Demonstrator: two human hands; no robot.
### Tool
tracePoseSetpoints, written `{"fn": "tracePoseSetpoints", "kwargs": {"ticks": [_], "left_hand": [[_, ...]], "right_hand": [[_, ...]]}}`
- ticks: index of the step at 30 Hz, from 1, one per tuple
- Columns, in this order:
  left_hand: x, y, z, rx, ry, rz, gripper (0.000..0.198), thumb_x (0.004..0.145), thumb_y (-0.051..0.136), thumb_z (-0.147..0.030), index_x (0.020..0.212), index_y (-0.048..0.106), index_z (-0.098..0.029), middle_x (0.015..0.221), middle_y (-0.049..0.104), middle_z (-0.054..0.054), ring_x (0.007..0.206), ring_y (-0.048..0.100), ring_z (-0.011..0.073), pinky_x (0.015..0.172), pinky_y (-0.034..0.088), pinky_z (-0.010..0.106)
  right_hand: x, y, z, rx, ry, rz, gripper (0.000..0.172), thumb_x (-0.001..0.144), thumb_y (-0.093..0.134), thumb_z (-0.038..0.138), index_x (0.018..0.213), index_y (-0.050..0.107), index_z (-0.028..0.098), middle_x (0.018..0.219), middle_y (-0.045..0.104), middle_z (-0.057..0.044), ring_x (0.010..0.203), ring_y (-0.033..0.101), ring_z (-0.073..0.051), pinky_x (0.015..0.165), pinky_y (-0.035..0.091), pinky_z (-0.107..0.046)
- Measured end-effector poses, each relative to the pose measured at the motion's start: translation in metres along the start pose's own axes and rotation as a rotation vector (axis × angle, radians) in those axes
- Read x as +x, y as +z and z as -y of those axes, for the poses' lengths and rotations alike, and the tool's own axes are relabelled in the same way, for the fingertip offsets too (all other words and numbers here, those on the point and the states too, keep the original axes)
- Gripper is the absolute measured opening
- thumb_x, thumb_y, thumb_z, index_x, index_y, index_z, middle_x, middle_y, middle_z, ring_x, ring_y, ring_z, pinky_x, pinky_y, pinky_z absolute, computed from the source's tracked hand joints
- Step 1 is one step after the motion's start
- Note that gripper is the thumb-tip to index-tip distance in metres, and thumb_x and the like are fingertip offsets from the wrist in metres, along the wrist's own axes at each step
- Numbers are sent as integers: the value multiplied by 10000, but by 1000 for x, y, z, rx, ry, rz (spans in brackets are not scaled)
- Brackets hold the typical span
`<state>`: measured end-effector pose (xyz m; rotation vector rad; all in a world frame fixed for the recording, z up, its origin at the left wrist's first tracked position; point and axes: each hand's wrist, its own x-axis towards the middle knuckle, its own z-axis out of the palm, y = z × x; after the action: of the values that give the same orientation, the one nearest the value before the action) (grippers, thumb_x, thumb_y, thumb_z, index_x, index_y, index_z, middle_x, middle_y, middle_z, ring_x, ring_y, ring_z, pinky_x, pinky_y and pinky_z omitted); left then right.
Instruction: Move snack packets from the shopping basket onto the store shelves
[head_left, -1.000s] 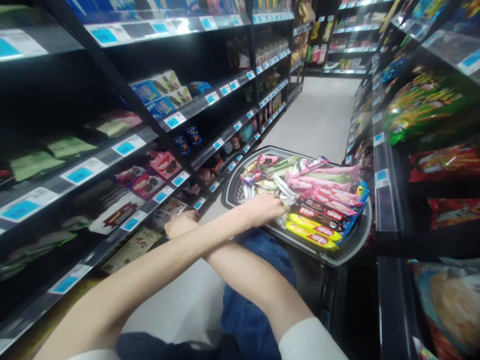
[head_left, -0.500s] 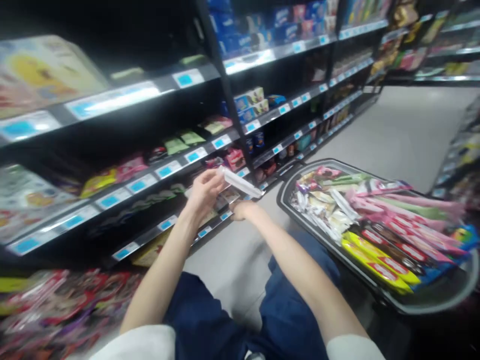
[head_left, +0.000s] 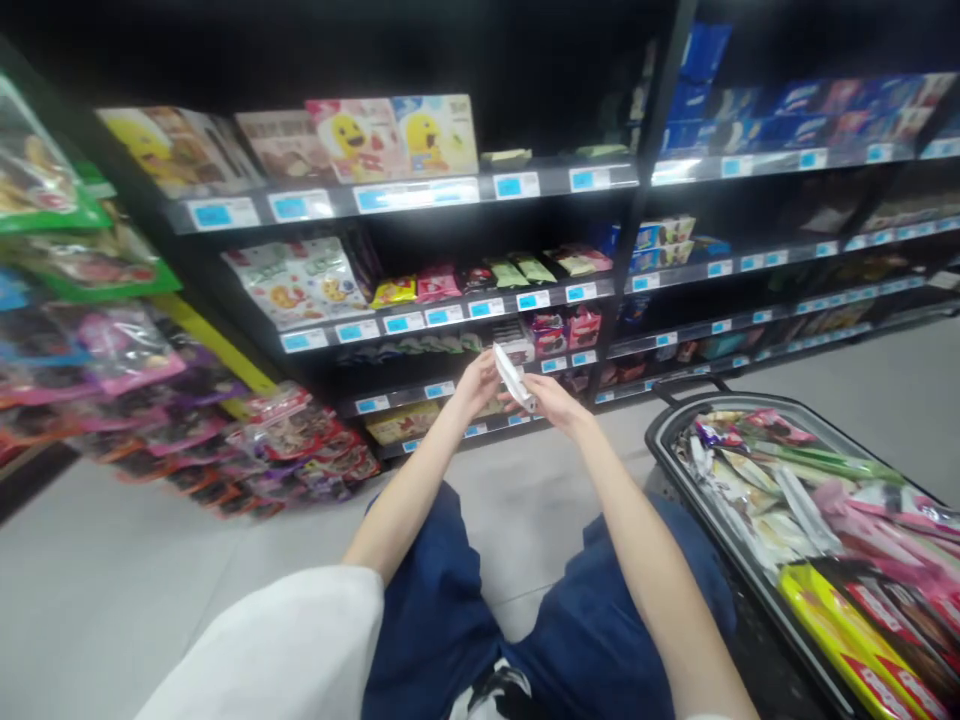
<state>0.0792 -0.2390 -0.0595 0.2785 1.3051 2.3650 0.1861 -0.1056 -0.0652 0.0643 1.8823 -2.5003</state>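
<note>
A slim white packet point(head_left: 511, 375) is held up in front of the lower shelves, tilted with its top end toward the left. My left hand point(head_left: 475, 386) pinches it near its upper left end, fingers closed. At its lower right end my right hand point(head_left: 553, 398) has its fingers closed around the edge. The print on the packet is too blurred to read. Just behind my hands, a row of flat white packs point(head_left: 514, 338) stands on a low shelf, beside pink and purple packs point(head_left: 568, 332).
To my right on the floor sits a black basket point(head_left: 664, 432) filled with wrapped snacks, yellow packs point(head_left: 847, 640) among them. Shelves with blue price tags point(head_left: 360, 330) run across the front. Hanging bags point(head_left: 300, 440) project at the left.
My view has swung left, so the basket appears farther right. My right hand has come up from below the white packet to its lower end, while the left keeps hold.
</note>
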Motion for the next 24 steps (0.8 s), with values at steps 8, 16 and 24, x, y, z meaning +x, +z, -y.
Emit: {"fn": "tracePoseSetpoints", "kwargs": {"ticks": [8,16,24], "left_hand": [[-4,3,-8,-108,-74,32,207,837,716,-303,960,676,-141,846,701,60,679,635,122,604,502,222],[-8,-3,-11,-143,-10,147,255,819,768,-294,1031,689,-177,1148,714,97,954,696,182,939,546,352],[-8,4,-6,-83,124,-38,217,700,848,-117,850,691,-130,844,729,35,761,684,105,889,512,271]], "right_hand": [[15,37,1,233,-88,-90,384,683,850,317,984,701,132,689,682,23,533,563,-64,468,413,-145],[28,25,9,433,-272,-563,279,715,791,135,915,602,182,822,718,30,693,690,-96,632,547,-187],[31,29,9,440,-243,-566,214,874,709,316,976,566,193,940,727,-20,738,744,-140,644,587,-223]]}}
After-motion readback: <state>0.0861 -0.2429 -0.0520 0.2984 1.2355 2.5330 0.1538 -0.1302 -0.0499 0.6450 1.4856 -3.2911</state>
